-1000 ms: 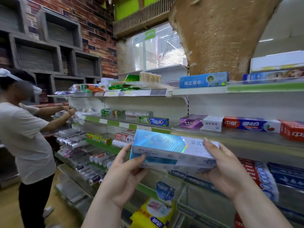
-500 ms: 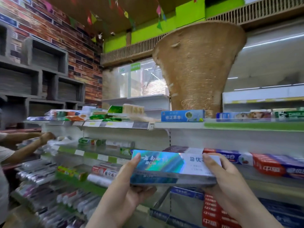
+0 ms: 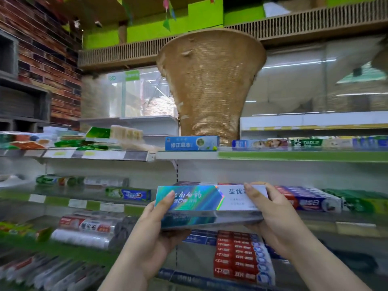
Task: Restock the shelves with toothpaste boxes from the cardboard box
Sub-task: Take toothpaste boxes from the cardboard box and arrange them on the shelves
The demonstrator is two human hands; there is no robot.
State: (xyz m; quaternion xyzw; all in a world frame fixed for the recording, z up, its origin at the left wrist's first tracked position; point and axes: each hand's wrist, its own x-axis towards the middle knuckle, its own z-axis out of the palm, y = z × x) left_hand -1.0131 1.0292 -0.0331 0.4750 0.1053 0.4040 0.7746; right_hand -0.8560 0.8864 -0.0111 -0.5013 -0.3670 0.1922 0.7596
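hands, left point(image 3: 153, 229) and right point(image 3: 270, 213), grip stacked toothpaste boxes point(image 3: 201, 200) level.

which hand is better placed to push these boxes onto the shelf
Probably the right hand: it grips the boxes at the end beside the shelf stock, while the left hand cradles them from below.

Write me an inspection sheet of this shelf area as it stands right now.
Surface: middle shelf, partly stocked, with red-and-blue boxes lying along it.
Job's things: held toothpaste boxes, stacked, roughly level, in front of the middle shelf; cardboard box not in view.
Clutter: wrapped tube packs lower left; red box stack on the shelf below.
Hands: left hand and right hand grip the stack's ends, thumbs on top.
Cables: nothing seen.
Surroundings: woven column, brick wall.
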